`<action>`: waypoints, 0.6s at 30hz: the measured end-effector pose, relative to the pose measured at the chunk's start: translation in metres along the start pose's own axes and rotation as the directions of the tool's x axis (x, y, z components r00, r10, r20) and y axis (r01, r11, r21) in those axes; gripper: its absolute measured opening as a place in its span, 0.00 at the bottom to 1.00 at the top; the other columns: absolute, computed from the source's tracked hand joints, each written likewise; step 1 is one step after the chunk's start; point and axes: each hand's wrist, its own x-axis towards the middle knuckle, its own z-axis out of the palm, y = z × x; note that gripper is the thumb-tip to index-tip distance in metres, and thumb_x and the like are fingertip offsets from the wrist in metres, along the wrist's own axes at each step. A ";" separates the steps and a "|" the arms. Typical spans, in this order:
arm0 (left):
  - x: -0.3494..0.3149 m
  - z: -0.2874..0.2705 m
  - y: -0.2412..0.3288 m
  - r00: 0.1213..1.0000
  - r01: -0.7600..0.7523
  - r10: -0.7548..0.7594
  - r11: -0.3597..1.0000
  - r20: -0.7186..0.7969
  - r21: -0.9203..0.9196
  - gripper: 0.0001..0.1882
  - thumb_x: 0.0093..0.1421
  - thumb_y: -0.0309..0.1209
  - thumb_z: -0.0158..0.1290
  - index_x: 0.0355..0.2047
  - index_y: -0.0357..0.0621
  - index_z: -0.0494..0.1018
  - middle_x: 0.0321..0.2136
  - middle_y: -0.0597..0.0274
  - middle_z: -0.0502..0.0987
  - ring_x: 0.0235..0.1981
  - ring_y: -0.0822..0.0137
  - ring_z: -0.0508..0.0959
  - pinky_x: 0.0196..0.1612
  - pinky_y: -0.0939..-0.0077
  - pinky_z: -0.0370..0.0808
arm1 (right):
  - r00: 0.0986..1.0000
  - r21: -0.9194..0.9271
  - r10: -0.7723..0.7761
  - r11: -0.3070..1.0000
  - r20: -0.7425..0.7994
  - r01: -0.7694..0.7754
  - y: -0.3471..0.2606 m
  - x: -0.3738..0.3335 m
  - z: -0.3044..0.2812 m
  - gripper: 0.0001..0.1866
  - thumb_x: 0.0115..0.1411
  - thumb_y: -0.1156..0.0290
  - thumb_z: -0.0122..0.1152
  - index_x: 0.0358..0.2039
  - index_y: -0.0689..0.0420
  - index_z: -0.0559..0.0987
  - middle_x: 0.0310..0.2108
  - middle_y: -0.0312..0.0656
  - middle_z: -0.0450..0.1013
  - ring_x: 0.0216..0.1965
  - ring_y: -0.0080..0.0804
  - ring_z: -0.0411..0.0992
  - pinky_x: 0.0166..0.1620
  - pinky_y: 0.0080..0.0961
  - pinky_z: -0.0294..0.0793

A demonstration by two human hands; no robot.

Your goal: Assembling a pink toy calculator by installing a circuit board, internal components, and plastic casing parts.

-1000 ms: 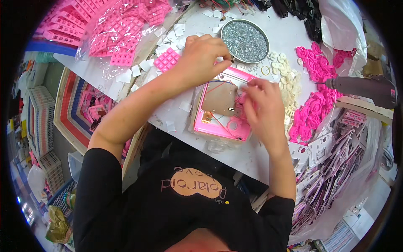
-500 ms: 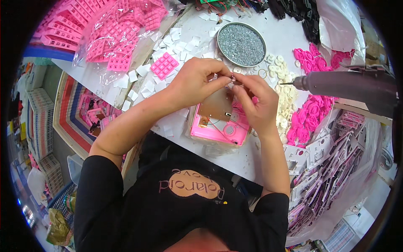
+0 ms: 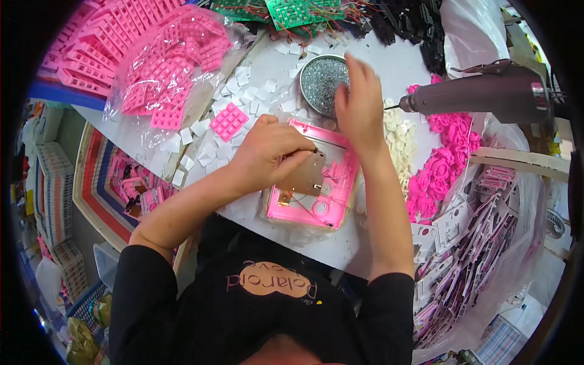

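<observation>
Pink rectangular casing (image 3: 316, 198) lies open, brown board (image 3: 302, 177) inside.

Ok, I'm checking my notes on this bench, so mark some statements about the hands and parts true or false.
1. The left hand rests on the pink case. True.
2. The right hand grips the electric screwdriver. False: it reaches over the round tin of screws, and the screwdriver hangs apart.
3. A brown board lies in the case. True.
4. The pink keypad sits inside the tin. False: it lies on the table among white squares.
</observation>
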 end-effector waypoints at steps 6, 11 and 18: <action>-0.001 0.003 -0.001 0.991 0.082 -0.085 0.996 -0.107 -0.027 0.05 0.55 0.27 0.64 0.32 0.45 0.80 0.24 0.65 0.78 0.24 0.67 0.75 0.36 0.70 0.64 | 0.916 -0.312 0.397 0.864 -0.061 -0.395 0.112 0.096 0.072 0.29 0.51 0.72 0.67 0.54 0.63 0.72 0.52 0.58 0.73 0.53 0.60 0.71 0.55 0.47 0.72; -0.003 0.002 -0.003 0.986 0.071 -0.070 0.997 -0.150 -0.001 0.05 0.55 0.26 0.64 0.31 0.45 0.80 0.24 0.65 0.78 0.24 0.67 0.75 0.36 0.70 0.63 | 0.892 -0.154 0.434 0.880 -0.127 -0.450 0.160 0.102 0.064 0.29 0.50 0.61 0.74 0.52 0.57 0.78 0.42 0.47 0.82 0.43 0.44 0.80 0.49 0.36 0.77; 0.002 0.007 -0.008 0.986 0.012 -0.001 0.998 -0.168 0.060 0.04 0.55 0.26 0.63 0.31 0.45 0.80 0.24 0.65 0.79 0.24 0.67 0.74 0.36 0.70 0.63 | 0.897 0.012 0.424 0.905 -0.128 -0.426 0.036 -0.005 -0.054 0.14 0.58 0.72 0.66 0.45 0.62 0.81 0.36 0.45 0.81 0.37 0.36 0.80 0.38 0.30 0.78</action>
